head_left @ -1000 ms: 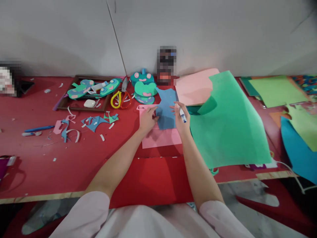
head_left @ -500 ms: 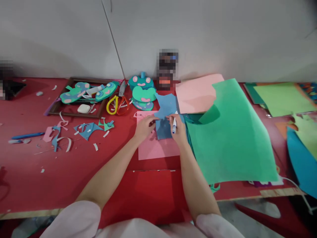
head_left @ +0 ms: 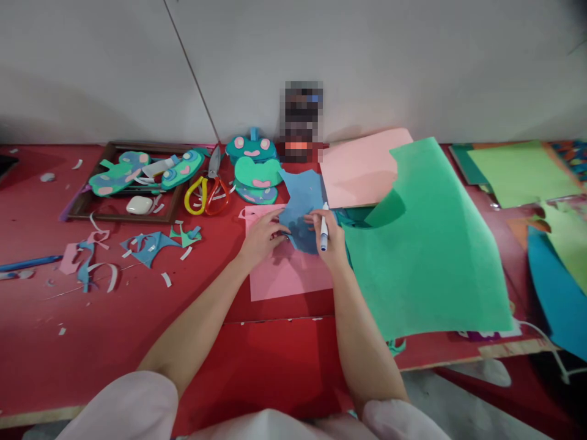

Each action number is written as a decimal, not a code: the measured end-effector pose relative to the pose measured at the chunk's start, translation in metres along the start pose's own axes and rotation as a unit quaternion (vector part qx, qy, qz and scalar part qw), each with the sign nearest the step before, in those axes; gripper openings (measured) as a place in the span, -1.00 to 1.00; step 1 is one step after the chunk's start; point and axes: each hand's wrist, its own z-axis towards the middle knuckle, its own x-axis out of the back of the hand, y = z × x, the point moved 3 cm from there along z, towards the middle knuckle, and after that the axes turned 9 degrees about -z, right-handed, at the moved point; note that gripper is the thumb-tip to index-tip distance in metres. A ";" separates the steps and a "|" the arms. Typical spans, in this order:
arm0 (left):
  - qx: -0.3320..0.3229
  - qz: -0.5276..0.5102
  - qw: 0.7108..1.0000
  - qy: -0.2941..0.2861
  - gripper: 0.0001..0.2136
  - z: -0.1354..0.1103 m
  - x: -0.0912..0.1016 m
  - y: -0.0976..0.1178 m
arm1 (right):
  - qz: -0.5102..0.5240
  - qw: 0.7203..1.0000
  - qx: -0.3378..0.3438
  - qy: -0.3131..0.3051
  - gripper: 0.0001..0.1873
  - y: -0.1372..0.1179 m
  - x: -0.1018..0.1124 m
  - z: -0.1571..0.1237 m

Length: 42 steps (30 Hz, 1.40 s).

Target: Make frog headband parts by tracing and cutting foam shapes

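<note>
My left hand has its fingers curled at the left edge of a cut blue felt sheet, pinching it. The sheet has a ragged outline and lies partly over a pink sheet. A white marker with a blue end is held in my right hand, whose fingertips are at the right part of the blue sheet. Just behind my left hand stand stacked green and blue frog-face shapes with pink patches.
A large green sheet and a pale pink sheet lie to the right. Scissors rest beside a brown frame holding cut shapes. Scraps are scattered at left. A blurred upright device leans on the wall.
The blue sheet has turned slightly, its lower left edge now slanting, with my left fingers on it. The view has shifted a little to the right. The marker stays in my right hand.
</note>
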 end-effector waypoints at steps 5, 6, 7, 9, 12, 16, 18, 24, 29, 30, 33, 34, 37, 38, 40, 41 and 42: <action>0.010 0.009 1.000 0.014 -0.90 0.001 -0.004 -0.001 | 0.016 0.999 0.004 -0.049 -0.75 -0.007 0.013 -0.001; 0.011 0.010 1.000 0.018 -0.90 0.002 -0.004 -0.001 | 0.016 0.997 0.012 -0.071 -0.77 -0.009 0.015 -0.001; 0.013 0.008 1.000 0.021 -0.90 0.002 -0.005 -0.002 | 0.021 0.995 0.020 -0.096 -0.78 -0.010 0.018 -0.001; 0.015 0.002 1.000 0.025 -0.91 0.002 -0.006 -0.002 | 0.032 0.989 0.036 -0.137 -0.78 -0.013 0.022 -0.002; 0.020 0.006 0.999 0.040 -0.92 0.002 -0.009 -0.002 | 0.014 0.983 0.067 -0.170 -0.73 -0.016 0.026 -0.004; 0.022 0.018 0.998 0.050 -0.94 0.001 -0.010 0.001 | -0.039 0.974 0.064 -0.212 -0.72 -0.012 0.024 -0.007; 0.026 0.019 0.999 0.036 -0.94 -0.001 -0.009 0.006 | -0.041 0.979 0.031 -0.198 -0.79 -0.008 0.023 -0.006; 0.022 0.037 0.999 -0.009 -0.83 -0.006 -0.008 0.020 | -0.030 0.985 -0.013 -0.169 -0.92 -0.001 0.020 -0.006; 0.009 0.036 0.999 0.025 -0.94 -0.006 -0.013 0.013 | -0.049 0.986 0.000 -0.162 -0.94 -0.003 0.021 -0.005; 0.010 0.036 0.999 0.029 -0.92 -0.006 -0.014 0.011 | -0.050 0.986 0.001 -0.160 -0.93 -0.004 0.022 -0.005; 0.013 0.034 0.999 0.031 -0.92 -0.007 -0.015 0.011 | -0.046 0.987 -0.004 -0.152 -0.90 -0.004 0.026 -0.005; 0.014 0.033 0.999 0.031 -0.91 -0.007 -0.015 0.011 | -0.049 0.988 -0.004 -0.148 -0.90 -0.004 0.027 -0.005; 0.013 0.032 0.999 0.033 -0.91 -0.007 -0.015 0.014 | -0.061 0.988 0.001 -0.145 -0.88 -0.003 0.027 -0.005; 0.013 0.033 0.999 0.032 -0.92 -0.006 -0.014 0.014 | -0.063 0.987 0.004 -0.145 -0.86 -0.002 0.027 -0.005; 0.018 0.034 0.999 0.023 -0.95 -0.006 -0.014 0.014 | -0.057 0.988 0.006 -0.144 -0.82 -0.002 0.026 -0.005; 0.024 0.035 0.999 0.017 -0.95 -0.005 -0.013 0.014 | -0.052 0.988 0.007 -0.142 -0.80 -0.003 0.025 -0.006; 0.030 0.035 0.999 0.012 -0.93 -0.005 -0.013 0.014 | -0.046 0.989 0.008 -0.140 -0.78 -0.004 0.024 -0.006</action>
